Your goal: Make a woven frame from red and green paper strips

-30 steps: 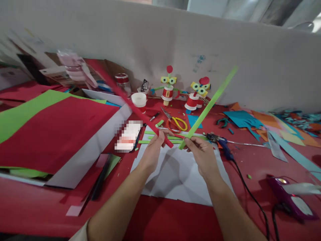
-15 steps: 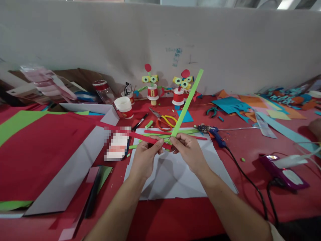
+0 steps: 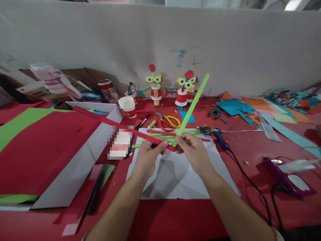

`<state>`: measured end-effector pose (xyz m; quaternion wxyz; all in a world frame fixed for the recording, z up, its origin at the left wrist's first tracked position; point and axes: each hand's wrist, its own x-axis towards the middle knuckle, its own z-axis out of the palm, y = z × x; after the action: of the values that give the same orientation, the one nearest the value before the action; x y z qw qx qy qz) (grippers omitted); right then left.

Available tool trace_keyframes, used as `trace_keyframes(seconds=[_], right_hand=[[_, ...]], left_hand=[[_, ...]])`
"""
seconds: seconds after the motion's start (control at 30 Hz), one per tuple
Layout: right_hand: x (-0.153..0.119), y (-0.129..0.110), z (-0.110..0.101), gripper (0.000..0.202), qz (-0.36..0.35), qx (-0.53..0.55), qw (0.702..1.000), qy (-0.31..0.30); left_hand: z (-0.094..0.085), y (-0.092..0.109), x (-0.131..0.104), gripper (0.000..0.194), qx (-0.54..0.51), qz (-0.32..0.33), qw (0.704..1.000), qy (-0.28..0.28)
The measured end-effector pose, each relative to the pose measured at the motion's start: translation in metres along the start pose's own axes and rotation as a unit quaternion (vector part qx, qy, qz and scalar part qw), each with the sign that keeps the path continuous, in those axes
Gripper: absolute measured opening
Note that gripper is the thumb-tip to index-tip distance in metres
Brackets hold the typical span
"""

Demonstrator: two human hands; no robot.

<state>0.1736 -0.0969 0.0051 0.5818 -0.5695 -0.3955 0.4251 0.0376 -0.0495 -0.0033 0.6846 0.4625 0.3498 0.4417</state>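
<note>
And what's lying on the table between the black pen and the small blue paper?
In the head view, scissors lie between the pen and the blue paper, with a small green piece nearer the pen.

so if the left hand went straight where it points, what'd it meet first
The left hand would likely meet the green paper strip first, near its lower end, with the right hand beyond, though depth is unclear.

Grey wall (image 3: 100, 36) w/ scribbles (image 3: 183, 51) bhd red tbl (image 3: 258, 147).
</note>
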Motion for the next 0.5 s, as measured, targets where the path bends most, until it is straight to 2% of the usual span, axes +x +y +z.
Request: trace_keyframes(seconds=[0.5], right_hand=[[-0.0013, 0.0010, 0.0015, 0.027, -0.004, 0.005, 1.000, -0.021]], left_hand=[[0.0030, 0.0007, -0.0008, 0.011, 0.022, 0.016, 1.000, 0.006]])
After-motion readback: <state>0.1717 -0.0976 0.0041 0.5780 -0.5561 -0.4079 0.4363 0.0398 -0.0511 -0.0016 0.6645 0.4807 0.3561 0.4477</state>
